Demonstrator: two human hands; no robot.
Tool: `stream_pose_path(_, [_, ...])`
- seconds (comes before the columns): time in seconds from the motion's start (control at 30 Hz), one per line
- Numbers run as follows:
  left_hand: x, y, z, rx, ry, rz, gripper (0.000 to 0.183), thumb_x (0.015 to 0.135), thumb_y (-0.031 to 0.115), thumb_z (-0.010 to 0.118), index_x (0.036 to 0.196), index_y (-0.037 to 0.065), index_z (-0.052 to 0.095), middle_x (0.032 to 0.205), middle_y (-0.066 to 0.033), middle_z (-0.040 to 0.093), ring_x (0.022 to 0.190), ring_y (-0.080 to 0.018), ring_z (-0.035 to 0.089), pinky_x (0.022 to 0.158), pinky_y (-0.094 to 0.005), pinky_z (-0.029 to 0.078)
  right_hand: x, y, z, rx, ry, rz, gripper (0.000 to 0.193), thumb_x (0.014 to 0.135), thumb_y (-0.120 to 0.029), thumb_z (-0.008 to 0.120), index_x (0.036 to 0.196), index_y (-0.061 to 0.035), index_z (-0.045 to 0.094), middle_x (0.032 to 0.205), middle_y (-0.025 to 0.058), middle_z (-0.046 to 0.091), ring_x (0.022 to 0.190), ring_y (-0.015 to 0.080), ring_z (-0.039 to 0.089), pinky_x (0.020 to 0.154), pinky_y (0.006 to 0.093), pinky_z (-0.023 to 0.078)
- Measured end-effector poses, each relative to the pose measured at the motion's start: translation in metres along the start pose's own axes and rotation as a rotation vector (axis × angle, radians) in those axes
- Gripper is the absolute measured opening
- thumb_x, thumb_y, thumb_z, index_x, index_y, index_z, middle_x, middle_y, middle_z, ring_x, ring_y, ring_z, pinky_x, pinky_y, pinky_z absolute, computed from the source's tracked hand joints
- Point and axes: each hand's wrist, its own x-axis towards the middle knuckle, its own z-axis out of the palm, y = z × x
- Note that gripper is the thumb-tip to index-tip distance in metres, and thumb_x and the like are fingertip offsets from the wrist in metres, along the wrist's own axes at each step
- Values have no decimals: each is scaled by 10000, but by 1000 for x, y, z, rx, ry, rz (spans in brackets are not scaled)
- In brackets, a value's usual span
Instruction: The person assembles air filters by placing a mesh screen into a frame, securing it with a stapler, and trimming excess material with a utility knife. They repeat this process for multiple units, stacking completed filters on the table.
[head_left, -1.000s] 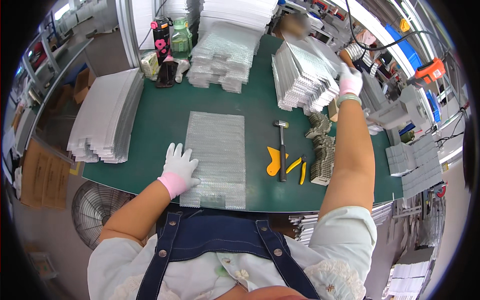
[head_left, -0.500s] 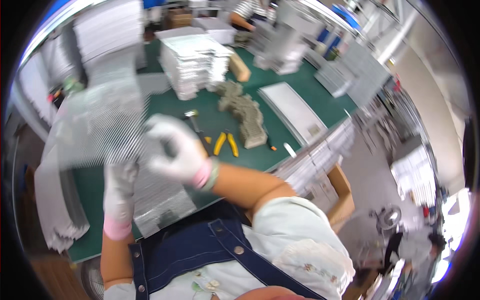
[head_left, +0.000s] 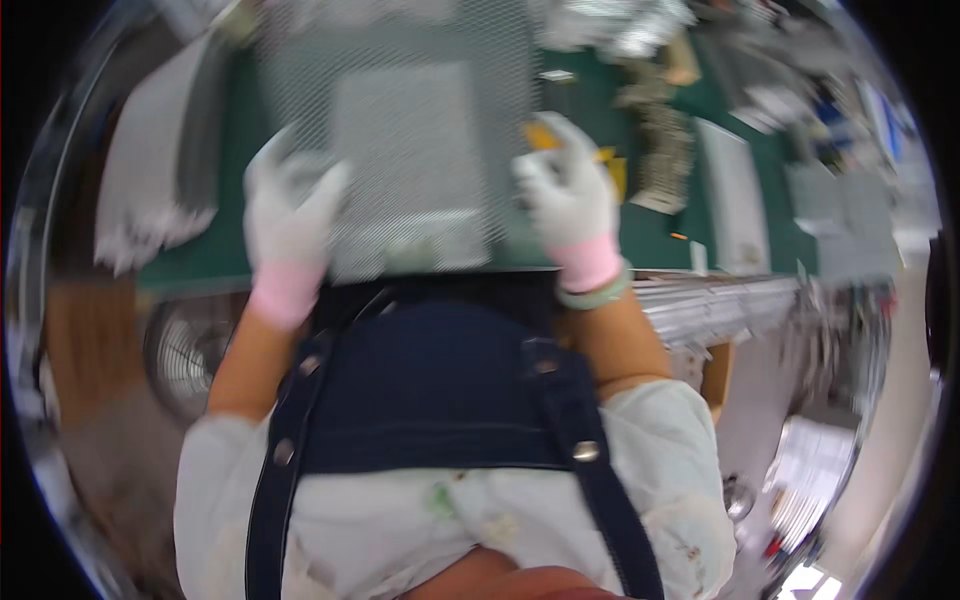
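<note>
A grey perforated metal sheet (head_left: 300, 70) spans the space between my hands, its fine holes letting the green bench and a smaller pale perforated sheet (head_left: 405, 140) beneath show through. My left hand (head_left: 290, 215), in a white glove with a pink cuff, is curled at the upper sheet's left edge, thumb apart from forefinger. At the right edge my right hand (head_left: 575, 195), gloved alike, bends its fingers and thumb around the side. Both hands appear to grip the sheet, though motion blur softens the contact. Yellow-handled pliers (head_left: 615, 172) lie beyond my right hand, partly covered by it.
Tall stacked pale sheets (head_left: 155, 150) stand at the left of the green bench (head_left: 235, 200). To the right are a row of small grey-brown parts (head_left: 665, 150) and a long white panel (head_left: 735, 195). A round fan (head_left: 190, 345) stands below the bench at left.
My view has turned left and down toward the bench. The perforated sheet has come from the left to in front of me, and my right hand has moved to its right edge.
</note>
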Motion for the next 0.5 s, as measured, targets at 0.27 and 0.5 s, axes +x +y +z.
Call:
stream_pose_path(0.27, [-2, -87, -10, 562, -107, 86, 784, 855, 475, 707, 1366, -63, 454, 879, -162, 655, 785, -292, 655, 753, -387, 527, -32, 54, 66, -318, -100, 81, 708, 837, -356, 759, 1344, 64, 498, 734, 70, 571, 678, 212, 582, 677, 344, 500])
stream_pose_path(0.5, [-4, -108, 6, 809, -226, -32, 696, 884, 484, 649, 1302, -44, 470, 978, -240, 676, 933, -371, 674, 797, -441, 553, -32, 91, 87, -708, -152, -37, 674, 871, -391, 717, 1349, 37, 512, 871, 144, 670, 778, 277, 659, 719, 374, 522])
